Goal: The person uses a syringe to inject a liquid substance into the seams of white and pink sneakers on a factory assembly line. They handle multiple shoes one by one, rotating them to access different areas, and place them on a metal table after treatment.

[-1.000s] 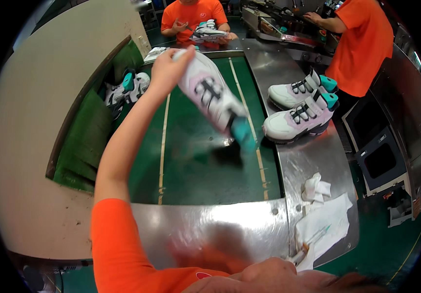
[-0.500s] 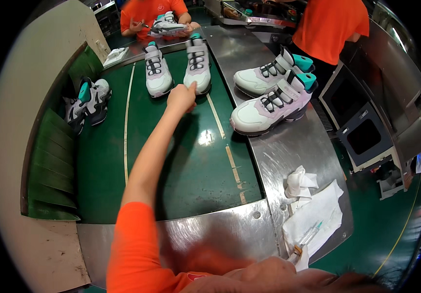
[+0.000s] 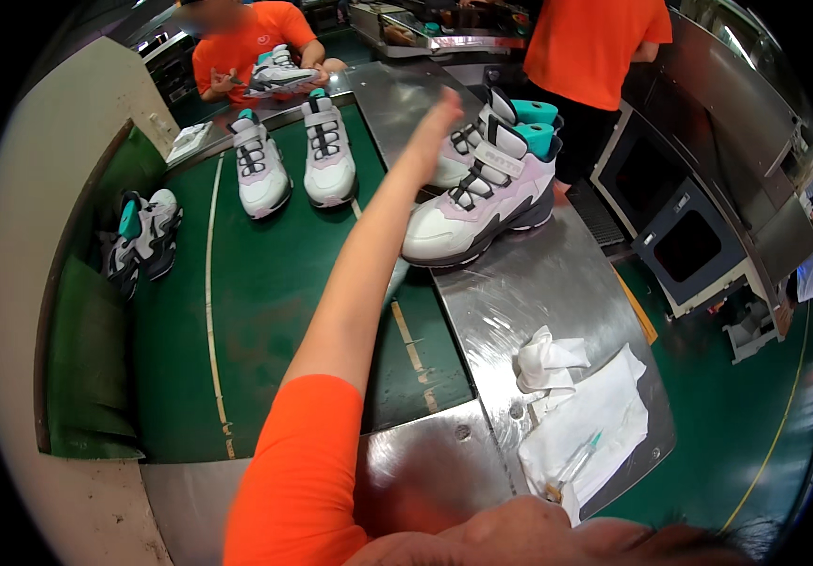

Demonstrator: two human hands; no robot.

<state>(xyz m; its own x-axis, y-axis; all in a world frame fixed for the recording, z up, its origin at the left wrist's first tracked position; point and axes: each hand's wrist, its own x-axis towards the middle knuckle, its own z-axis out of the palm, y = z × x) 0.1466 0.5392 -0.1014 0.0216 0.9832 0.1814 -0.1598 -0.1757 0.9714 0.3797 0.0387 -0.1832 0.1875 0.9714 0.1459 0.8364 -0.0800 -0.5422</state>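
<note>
Over the green conveyor belt (image 3: 265,283), the person's left hand (image 3: 439,111) is stretched far forward with its fingers straight and nothing in it, a released grip, poised just beside the pair of high-top sneakers (image 3: 487,189) that stands on the steel counter (image 3: 557,283) at the belt's right edge. The near sneaker of that pair, white and lilac with a teal collar, points its toe toward the belt, and its mate is partly hidden behind the forearm. A second pair of sneakers (image 3: 293,160) stands upright farther up the belt, and a third, darker pair (image 3: 142,236) lies at the belt's left side. The right hand is not in view. Crumpled white cloths (image 3: 576,415) and a small teal-tipped tool (image 3: 572,462) lie on the counter nearer the person. With the arm at full stretch, a sideways brush could tip the tall sneaker over, or push it off the counter's edge onto the belt.
</note>
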